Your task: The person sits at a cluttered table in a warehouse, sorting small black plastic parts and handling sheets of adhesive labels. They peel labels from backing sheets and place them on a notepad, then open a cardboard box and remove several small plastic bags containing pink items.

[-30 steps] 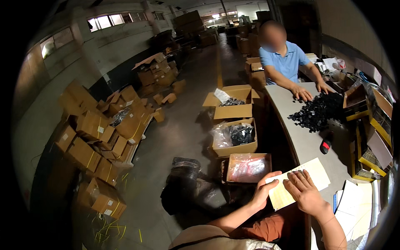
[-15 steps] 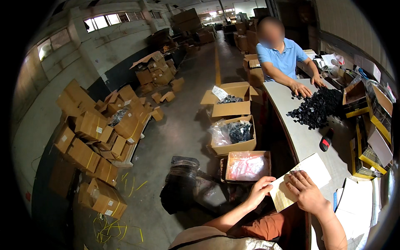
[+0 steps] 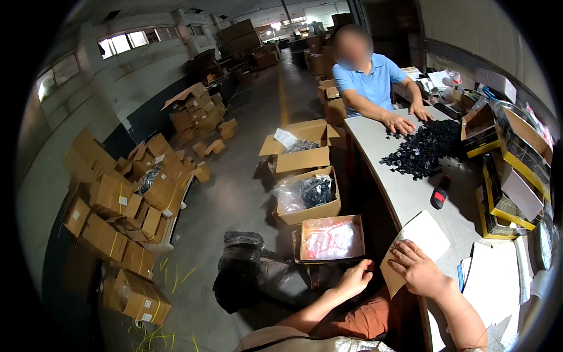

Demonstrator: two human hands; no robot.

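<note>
A pale sheet of paper (image 3: 429,236) lies across the near table edge, its left part hanging over and bending down. My right hand (image 3: 419,271) rests flat on the sheet, fingers spread and pressing. My left hand (image 3: 352,280) is off the table, just left of the sheet and apart from it. Its fingers are loosely bent with the thumb apart, and I see nothing in them. Right by it stands a small carton (image 3: 303,243) of clear plastic bags with red edges (image 3: 334,236).
A person in a blue shirt (image 3: 370,82) spreads black small parts (image 3: 425,149) on the table (image 3: 375,144). A black-and-red tool (image 3: 440,192) lies nearer. Yellow-black boxes (image 3: 510,158) and papers (image 3: 491,281) line the right. Open cartons (image 3: 305,159) stand on the floor.
My left hand has let go of the sheet and drawn slightly away from it. My right hand stays on the sheet. The whole view has shifted a little.
</note>
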